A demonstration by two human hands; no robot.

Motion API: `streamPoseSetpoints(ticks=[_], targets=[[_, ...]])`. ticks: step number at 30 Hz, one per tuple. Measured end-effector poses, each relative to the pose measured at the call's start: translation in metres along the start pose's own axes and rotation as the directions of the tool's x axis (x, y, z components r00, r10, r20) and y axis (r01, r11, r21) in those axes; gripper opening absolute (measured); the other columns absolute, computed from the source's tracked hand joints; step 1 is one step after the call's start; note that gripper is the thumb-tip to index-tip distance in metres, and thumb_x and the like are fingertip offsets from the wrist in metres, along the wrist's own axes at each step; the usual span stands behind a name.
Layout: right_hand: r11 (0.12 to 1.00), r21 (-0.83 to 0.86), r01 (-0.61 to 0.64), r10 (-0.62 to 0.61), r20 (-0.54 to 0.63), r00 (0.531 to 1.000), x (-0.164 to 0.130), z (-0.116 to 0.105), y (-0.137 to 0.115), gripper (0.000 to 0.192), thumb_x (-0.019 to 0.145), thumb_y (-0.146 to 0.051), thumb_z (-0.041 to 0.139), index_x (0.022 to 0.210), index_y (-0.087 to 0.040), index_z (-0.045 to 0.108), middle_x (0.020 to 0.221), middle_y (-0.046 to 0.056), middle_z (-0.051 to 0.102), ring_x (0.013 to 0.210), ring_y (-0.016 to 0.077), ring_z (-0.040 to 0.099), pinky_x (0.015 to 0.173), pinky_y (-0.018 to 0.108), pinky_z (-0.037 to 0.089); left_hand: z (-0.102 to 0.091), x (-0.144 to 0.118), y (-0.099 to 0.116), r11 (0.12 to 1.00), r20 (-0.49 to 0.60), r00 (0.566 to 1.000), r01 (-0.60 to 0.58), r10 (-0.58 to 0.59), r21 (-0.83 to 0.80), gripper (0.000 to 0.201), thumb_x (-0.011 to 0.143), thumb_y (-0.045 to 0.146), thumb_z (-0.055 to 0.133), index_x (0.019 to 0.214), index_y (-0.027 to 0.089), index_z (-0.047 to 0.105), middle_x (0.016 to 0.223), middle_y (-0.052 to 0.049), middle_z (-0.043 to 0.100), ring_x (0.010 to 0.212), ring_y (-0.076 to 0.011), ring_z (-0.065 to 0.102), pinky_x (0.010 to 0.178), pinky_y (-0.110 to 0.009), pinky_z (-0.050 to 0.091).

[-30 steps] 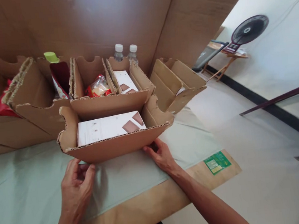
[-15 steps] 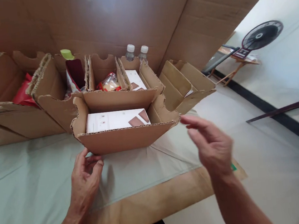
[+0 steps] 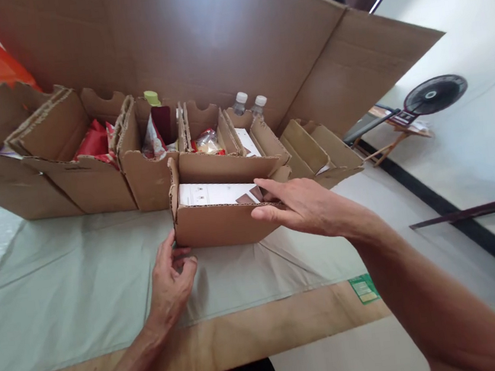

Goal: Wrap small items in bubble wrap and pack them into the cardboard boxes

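Observation:
A small cardboard bin [image 3: 225, 224] stands in front on the cloth, and a white box [image 3: 213, 194] with brown printed squares lies inside it. My left hand [image 3: 172, 274] is at the bin's lower left corner, fingertips against or close beside it, fingers loosely bent and apart. Over the bin's right end reaches my right hand [image 3: 303, 206], thumb apart from the fingers and in front of the front wall. Its index fingertip is at the white box's right end; whether it touches is unclear. The other fingers are partly hidden.
Behind stands a row of cardboard bins [image 3: 91, 185] with a red packet [image 3: 93, 142], a clear snack bag [image 3: 207, 142] and another white box [image 3: 247, 142]. Two white-capped bottles [image 3: 241, 100] stand behind. A tall cardboard panel [image 3: 179, 56] backs the row. A fan [image 3: 436, 94] is at right.
My right hand has moved left from outside the bin's right end to over it. The view has shifted, showing more of the left side. My left hand stays at the bin's corner.

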State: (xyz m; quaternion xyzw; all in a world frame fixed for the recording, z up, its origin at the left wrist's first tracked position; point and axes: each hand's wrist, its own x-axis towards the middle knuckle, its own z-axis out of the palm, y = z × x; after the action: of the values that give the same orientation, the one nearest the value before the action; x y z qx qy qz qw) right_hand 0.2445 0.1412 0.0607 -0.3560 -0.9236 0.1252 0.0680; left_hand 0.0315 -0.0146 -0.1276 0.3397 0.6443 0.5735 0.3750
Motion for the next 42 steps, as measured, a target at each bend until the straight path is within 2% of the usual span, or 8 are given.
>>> streamPoseSetpoints(ticks=[5,8,11,18,23,30,35,42], targets=[[0.998,-0.043,-0.037,0.026,-0.237,0.971,-0.032,0.0,-0.016,0.062,0.096,-0.074,0.057,0.124,-0.021,0.074,0.099,0.008,0.08,0.094,0.0308,0.074,0.093,0.046,0.052,0.0,-0.001,0.004,0.999,0.009,1.0,0.003,-0.003,-0.044,0.073,0.083,0.039,0.069,0.15,0.021,0.048,0.128,-0.013,0.065,0.11,-0.0239,0.069,0.085,-0.036,0.059],[0.987,0.1,-0.127,0.161,-0.673,0.722,-0.064,0.018,-0.004,0.042,0.103,-0.059,0.056,0.12,-0.026,0.075,0.113,0.007,0.079,0.112,0.0283,0.071,0.107,0.049,0.048,0.0,-0.001,0.007,0.996,-0.03,1.0,-0.007,0.005,-0.087,0.076,0.082,0.038,0.07,0.152,0.024,0.045,0.148,-0.014,0.056,0.107,-0.0222,0.069,0.081,-0.036,0.06],[0.889,0.441,-0.121,0.434,-0.731,0.527,-0.087,0.061,0.025,0.036,0.099,-0.056,0.064,0.114,-0.025,0.074,0.111,0.008,0.079,0.104,0.0252,0.072,0.1,0.045,0.055,-0.001,-0.001,0.007,0.997,-0.045,0.999,0.002,-0.005,-0.075,0.073,0.082,0.037,0.07,0.15,0.024,0.048,0.144,-0.013,0.06,0.104,-0.0219,0.07,0.081,-0.036,0.06],[0.592,0.798,-0.116,0.555,-0.299,0.776,-0.076,0.159,0.03,0.07,0.095,-0.081,0.045,0.122,-0.022,0.071,0.119,0.011,0.076,0.111,0.0282,0.07,0.092,0.043,0.062,-0.002,-0.001,0.004,1.0,-0.097,0.995,0.008,-0.007,0.006,0.071,0.077,0.044,0.073,0.14,0.018,0.056,0.099,-0.008,0.073,0.087,-0.0228,0.071,0.075,-0.036,0.057],[0.596,0.794,-0.117,0.557,-0.305,0.772,-0.079,0.158,0.029,0.063,0.097,-0.077,0.048,0.116,-0.022,0.073,0.116,0.011,0.077,0.113,0.0298,0.071,0.102,0.047,0.057,0.0,0.004,0.002,1.0,-0.139,0.99,0.012,-0.011,0.009,0.07,0.076,0.042,0.074,0.139,0.018,0.055,0.095,-0.006,0.072,0.083,-0.0212,0.07,0.07,-0.033,0.054],[0.571,0.815,-0.099,0.677,-0.4,0.618,-0.087,0.166,0.05,0.053,0.094,-0.068,0.062,0.12,-0.023,0.074,0.121,0.011,0.077,0.111,0.0323,0.072,0.094,0.049,0.056,0.006,0.006,0.001,0.999,-0.087,0.996,-0.033,0.029,-0.043,0.065,0.083,0.027,0.062,0.145,0.017,0.047,0.102,-0.009,0.067,0.093,-0.0211,0.068,0.085,-0.038,0.056],[0.474,0.84,-0.263,0.704,-0.183,0.686,-0.082,0.188,0.043,0.063,0.084,-0.075,0.066,0.122,-0.026,0.075,0.122,0.01,0.076,0.096,0.0362,0.072,0.107,0.063,0.046,0.0,0.015,0.004,0.998,-0.098,0.993,-0.063,0.063,0.008,0.065,0.078,0.015,0.062,0.142,0.018,0.053,0.117,-0.013,0.063,0.093,-0.019,0.066,0.081,-0.034,0.057],[0.498,0.761,-0.415,0.76,-0.153,0.631,-0.092,0.183,0.0,0.07,0.089,-0.069,0.059,0.138,-0.019,0.069,0.123,0.013,0.076,0.116,0.0376,0.07,0.115,0.06,0.046,0.002,0.01,0.011,0.993,-0.061,0.991,-0.114,0.116,0.024,0.073,0.076,0.015,0.062,0.147,0.018,0.047,0.128,-0.015,0.059,0.097,-0.0198,0.067,0.074,-0.031,0.058]])
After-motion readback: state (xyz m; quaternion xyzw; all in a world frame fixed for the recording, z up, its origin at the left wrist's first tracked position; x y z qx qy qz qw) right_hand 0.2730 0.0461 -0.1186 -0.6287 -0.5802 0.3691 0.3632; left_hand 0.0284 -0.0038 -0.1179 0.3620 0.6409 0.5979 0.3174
